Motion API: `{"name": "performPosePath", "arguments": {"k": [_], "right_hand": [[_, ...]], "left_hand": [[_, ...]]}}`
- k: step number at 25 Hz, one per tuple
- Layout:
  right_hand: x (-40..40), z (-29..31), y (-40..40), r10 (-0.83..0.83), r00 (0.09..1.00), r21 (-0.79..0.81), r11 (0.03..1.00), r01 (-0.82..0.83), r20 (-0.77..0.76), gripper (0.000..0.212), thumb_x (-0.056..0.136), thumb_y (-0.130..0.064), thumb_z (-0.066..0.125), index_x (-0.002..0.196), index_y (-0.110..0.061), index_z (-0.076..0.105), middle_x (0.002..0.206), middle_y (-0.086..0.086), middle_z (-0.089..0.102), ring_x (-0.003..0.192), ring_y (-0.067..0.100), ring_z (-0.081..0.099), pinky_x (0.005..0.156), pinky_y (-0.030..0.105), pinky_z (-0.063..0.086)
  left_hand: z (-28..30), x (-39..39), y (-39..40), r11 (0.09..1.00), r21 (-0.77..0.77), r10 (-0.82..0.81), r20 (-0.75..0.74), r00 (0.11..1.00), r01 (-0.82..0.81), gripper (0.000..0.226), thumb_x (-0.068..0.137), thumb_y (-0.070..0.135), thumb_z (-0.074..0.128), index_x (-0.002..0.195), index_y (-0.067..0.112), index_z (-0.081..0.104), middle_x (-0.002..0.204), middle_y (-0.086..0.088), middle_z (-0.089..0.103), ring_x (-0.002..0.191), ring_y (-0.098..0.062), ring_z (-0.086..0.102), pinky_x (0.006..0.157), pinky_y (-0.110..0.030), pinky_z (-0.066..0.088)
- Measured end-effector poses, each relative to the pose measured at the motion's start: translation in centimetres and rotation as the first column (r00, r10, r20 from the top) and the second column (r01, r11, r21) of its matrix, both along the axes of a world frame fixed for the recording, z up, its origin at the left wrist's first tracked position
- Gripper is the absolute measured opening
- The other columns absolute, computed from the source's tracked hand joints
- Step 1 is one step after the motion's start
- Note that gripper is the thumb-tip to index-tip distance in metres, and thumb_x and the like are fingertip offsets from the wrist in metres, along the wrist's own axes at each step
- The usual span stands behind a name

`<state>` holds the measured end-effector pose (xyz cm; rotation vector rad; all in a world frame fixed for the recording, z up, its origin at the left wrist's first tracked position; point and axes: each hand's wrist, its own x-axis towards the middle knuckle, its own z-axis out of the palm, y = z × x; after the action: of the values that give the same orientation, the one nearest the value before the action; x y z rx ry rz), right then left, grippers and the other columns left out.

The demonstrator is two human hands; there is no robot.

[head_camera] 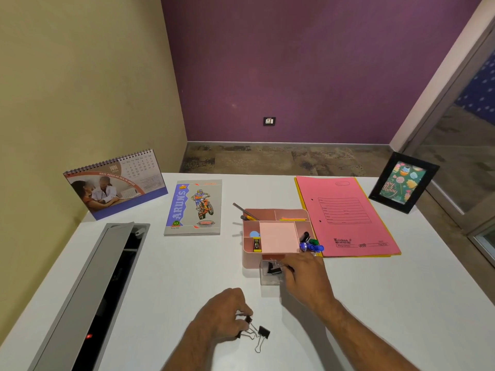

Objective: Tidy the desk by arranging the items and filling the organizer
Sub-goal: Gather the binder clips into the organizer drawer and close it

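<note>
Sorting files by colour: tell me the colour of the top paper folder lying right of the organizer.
Pink, printed with black form lines; the flat paper folder shows best in the head view.

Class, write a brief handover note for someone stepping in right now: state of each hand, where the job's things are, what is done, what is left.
Left hand pinches one of the loose binder clips on the desk.
Right hand reaches at the clear drawer of the pink organizer; its grip is hidden.
Done: some clips in the drawer, markers and sticky notes in the organizer.
Left: put the loose clips in the drawer.
</note>
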<state>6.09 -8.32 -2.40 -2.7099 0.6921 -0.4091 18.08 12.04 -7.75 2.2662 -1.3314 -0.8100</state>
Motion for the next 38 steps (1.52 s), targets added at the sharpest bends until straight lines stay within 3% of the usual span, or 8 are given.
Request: {"name": "performPosePath", "arguments": {"k": [8, 11, 16, 21, 25, 29, 35, 38], "right_hand": [[-1.2, -0.8, 1.2, 0.045, 0.962, -0.013, 0.999, -0.043, 0.268, 0.019, 0.074, -0.014, 0.067, 0.091, -0.019, 0.074, 0.092, -0.012, 0.072, 0.093, 0.009, 0.054, 0.081, 0.027, 0.043], [-1.8, -1.4, 1.8, 0.128, 0.944, 0.048, 0.988, -0.15, 0.303, 0.022, 0.073, -0.016, 0.068, 0.095, -0.019, 0.073, 0.094, -0.011, 0.071, 0.092, 0.009, 0.058, 0.083, 0.025, 0.046], [-2.1, -1.7, 3.0, 0.184, 0.962, 0.243, 0.942, -0.232, 0.203, 0.024, 0.081, -0.031, 0.071, 0.104, -0.029, 0.072, 0.095, -0.023, 0.067, 0.085, -0.007, 0.058, 0.071, 0.013, 0.048], [-1.5, -1.1, 2.9, 0.072, 0.952, 0.368, 0.911, -0.184, 0.297, 0.018, 0.08, -0.013, 0.075, 0.094, -0.024, 0.078, 0.084, -0.016, 0.073, 0.074, 0.0, 0.066, 0.063, 0.015, 0.053], [-1.2, -0.7, 1.8, 0.045, 0.955, 0.229, 0.967, -0.116, 0.293, 0.022, 0.074, -0.001, 0.074, 0.085, -0.019, 0.078, 0.083, -0.01, 0.074, 0.073, -0.001, 0.064, 0.071, 0.006, 0.049], [-0.8, -0.5, 0.7, -0.075, 0.978, 0.183, 0.982, 0.039, 0.194, 0.022, 0.077, 0.003, 0.069, 0.091, -0.012, 0.077, 0.094, -0.004, 0.073, 0.084, 0.007, 0.064, 0.082, 0.018, 0.052], [-0.1, -1.0, 0.4, -0.026, 0.999, 0.019, 0.999, 0.026, -0.02, 0.028, 0.074, 0.005, 0.067, 0.093, -0.014, 0.076, 0.097, -0.001, 0.074, 0.088, 0.022, 0.068, 0.082, 0.034, 0.052], [-0.3, -0.7, 0.8, -0.011, 0.994, -0.029, 1.0, 0.008, -0.11, 0.027, 0.085, -0.008, 0.054, 0.102, -0.022, 0.069, 0.107, -0.01, 0.069, 0.095, 0.016, 0.063, 0.083, 0.031, 0.033]], "left_hand": [[0.6, -0.6, -0.3, 0.999, 0.014, 0.029, 0.036, 0.999, -0.03, 0.012, 0.074, 0.025, 0.07, 0.08, 0.029, 0.06, 0.07, 0.017, 0.052, 0.072, -0.001, 0.05, 0.07, -0.025, 0.044], [1.3, -1.3, -0.6, 0.962, -0.102, 0.228, -0.22, 0.949, -0.254, 0.018, 0.073, 0.014, 0.07, 0.068, 0.025, 0.057, 0.058, 0.009, 0.061, 0.047, -0.008, 0.055, 0.053, -0.032, 0.049], [3.5, -1.5, -2.9, 0.821, -0.366, 0.317, -0.345, 0.883, -0.438, 0.013, 0.072, 0.016, 0.082, 0.074, 0.022, 0.07, 0.071, 0.009, 0.07, 0.071, -0.008, 0.064, 0.069, -0.019, 0.052], [4.0, -1.4, -3.9, 0.757, -0.468, 0.294, -0.378, 0.878, -0.456, 0.016, 0.072, 0.017, 0.085, 0.08, 0.019, 0.071, 0.077, 0.01, 0.071, 0.076, -0.008, 0.065, 0.074, -0.019, 0.052], [3.1, -0.8, -2.7, 0.86, -0.322, 0.302, -0.304, 0.904, -0.396, 0.034, 0.063, 0.036, 0.09, 0.084, 0.032, 0.063, 0.08, 0.017, 0.065, 0.075, -0.002, 0.06, 0.067, -0.017, 0.049], [2.2, 0.1, -0.1, 0.996, -0.018, 0.08, -0.131, 0.988, -0.083, 0.052, 0.048, 0.056, 0.088, 0.085, 0.033, 0.059, 0.077, 0.02, 0.055, 0.069, -0.001, 0.053, 0.065, -0.022, 0.045], [0.9, 0.8, 1.7, 0.971, 0.136, -0.206, 0.081, 0.975, 0.194, 0.054, 0.057, 0.051, 0.082, 0.101, 0.032, 0.059, 0.097, 0.018, 0.047, 0.098, -0.009, 0.049, 0.081, -0.032, 0.047], [0.5, 0.8, 1.7, 0.975, 0.128, -0.193, 0.105, 0.976, 0.179, 0.037, 0.068, 0.039, 0.079, 0.1, 0.029, 0.064, 0.095, 0.017, 0.049, 0.099, -0.011, 0.053, 0.082, -0.031, 0.048]]}}
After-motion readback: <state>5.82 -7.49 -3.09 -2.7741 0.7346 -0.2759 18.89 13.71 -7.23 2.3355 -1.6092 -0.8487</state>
